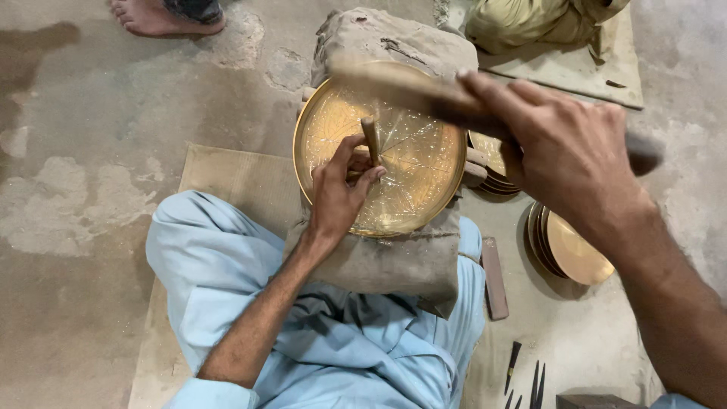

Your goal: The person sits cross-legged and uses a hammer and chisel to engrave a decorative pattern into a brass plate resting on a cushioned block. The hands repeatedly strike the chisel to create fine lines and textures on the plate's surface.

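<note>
Single view, head-worn camera, looks steeply down over own lap onto concrete floor (83, 265). Close range: left hand (341, 193) and right hand (564, 151) fill centre and right of frame, right hand nearest lens, blurred. Brass plate (413, 163) on padded block sits mid-frame. Far edge of view catches another person's bare foot (163, 17). No second view, no overlap.

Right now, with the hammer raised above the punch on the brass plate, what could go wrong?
1. The left hand wraps the punch close to its top, so an off-centre blow from the hammer in the right hand could hit the fingers.
2. The brass plate rests on a cloth-covered block with nothing visible clamping it; it may shift and spoil the engraved pattern.
</note>
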